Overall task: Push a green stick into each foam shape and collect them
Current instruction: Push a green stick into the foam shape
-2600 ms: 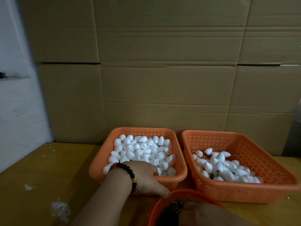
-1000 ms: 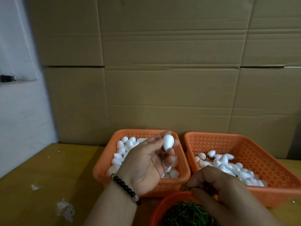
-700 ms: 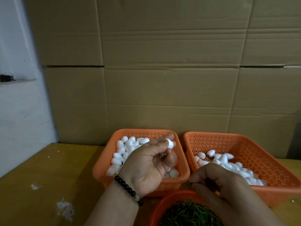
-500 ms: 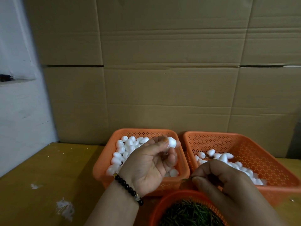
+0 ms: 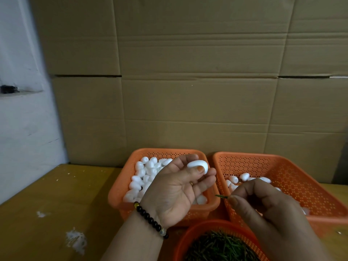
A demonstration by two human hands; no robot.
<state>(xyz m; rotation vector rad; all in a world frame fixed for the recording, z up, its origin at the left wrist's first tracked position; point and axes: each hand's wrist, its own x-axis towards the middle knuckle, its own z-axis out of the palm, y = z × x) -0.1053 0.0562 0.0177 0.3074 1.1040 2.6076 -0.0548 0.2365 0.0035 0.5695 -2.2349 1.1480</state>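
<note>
A wall of cardboard boxes (image 5: 188, 91) closed off the back of your worktop (image 5: 56, 204), and a white wall (image 5: 22, 119) stood on the left. Two orange perforated baskets sat side by side against the cardboard: the left basket (image 5: 120, 187) heaped with plain white foam shapes (image 5: 143, 174), the right basket (image 5: 301, 178) with a smaller pile (image 5: 244, 177) lying toward its left side. A round orange basket (image 5: 190, 230) full of green sticks (image 5: 218, 247) sat nearest you, partly under your right wrist. White crumbs (image 5: 76, 241) lay on the worktop to the left.

Your left hand (image 5: 177, 189), palm up above the left basket, held one foam shape (image 5: 197, 165) at its fingertips with the thumb pressed on it, the fingers curled loosely around it. A dark bead bracelet (image 5: 150, 220) circled that wrist. Your right hand (image 5: 263, 206) pinched a single green stick (image 5: 221, 196) between thumb and forefinger, its tip pointing left toward your left hand, near the foam shape but apart from it.

The two hands hung over the narrow gap between the back baskets. The left half of the worktop lay open up to the wall; the baskets filled the right half.
</note>
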